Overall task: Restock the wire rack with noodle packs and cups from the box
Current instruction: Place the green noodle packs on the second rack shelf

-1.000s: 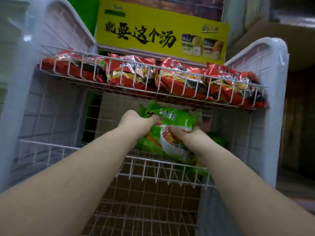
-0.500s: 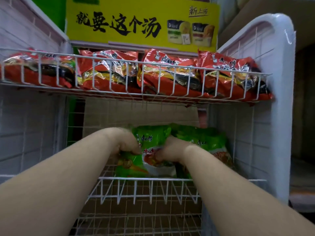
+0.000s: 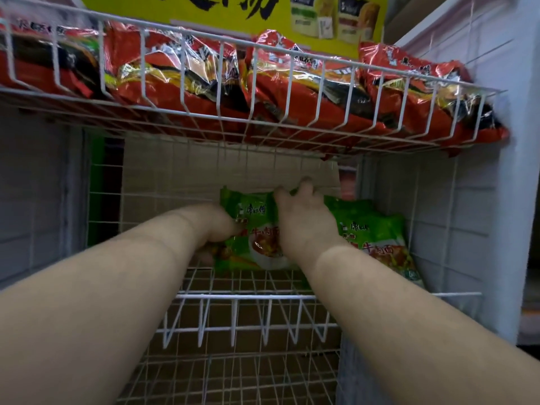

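Observation:
A green noodle pack [image 3: 252,229] lies on the middle wire shelf [image 3: 292,296] of the white rack. My left hand [image 3: 217,228] grips the pack's left edge. My right hand [image 3: 302,217] holds its right side, fingers curled over the top edge. Just right of it a second green pack [image 3: 377,238] lies on the same shelf, touching the first. The box is out of view.
The top shelf [image 3: 263,83] holds several red noodle packs [image 3: 181,80] behind its wire front rail. A yellow sign [image 3: 321,16] stands above. The rack's white side panel [image 3: 496,229] is at the right, and a lower wire shelf [image 3: 233,375] is below.
Both hands have pushed the green pack further back onto the middle shelf, beside the other green pack. My view has moved closer and lower.

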`<state>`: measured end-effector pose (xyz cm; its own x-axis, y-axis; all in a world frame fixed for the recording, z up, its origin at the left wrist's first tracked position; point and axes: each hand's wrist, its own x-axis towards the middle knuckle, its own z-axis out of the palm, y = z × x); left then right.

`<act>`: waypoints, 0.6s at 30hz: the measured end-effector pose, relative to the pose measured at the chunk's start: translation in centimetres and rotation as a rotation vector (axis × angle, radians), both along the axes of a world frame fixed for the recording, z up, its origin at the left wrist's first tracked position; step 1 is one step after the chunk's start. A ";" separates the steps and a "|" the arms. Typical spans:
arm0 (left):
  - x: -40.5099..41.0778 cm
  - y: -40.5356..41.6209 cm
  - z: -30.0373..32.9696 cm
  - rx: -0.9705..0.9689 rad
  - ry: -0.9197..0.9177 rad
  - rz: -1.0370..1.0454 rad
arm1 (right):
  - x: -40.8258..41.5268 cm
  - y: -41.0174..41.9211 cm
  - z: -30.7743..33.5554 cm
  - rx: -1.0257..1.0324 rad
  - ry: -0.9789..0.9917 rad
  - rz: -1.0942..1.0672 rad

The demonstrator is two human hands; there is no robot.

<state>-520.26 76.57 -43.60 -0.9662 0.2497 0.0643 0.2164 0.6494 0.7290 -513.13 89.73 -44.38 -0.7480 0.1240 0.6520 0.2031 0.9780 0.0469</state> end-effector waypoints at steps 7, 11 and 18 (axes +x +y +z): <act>1.2 0.0 0.2 -0.165 0.234 0.125 | -0.9 0.1 0.0 0.018 -0.251 0.021; 1.0 0.3 -0.3 -0.252 0.236 -0.018 | -1.2 -0.3 0.1 0.069 -0.388 -0.011; 3.5 0.1 -0.1 -0.449 0.354 -0.039 | 1.7 -0.7 0.2 -0.129 -0.364 0.092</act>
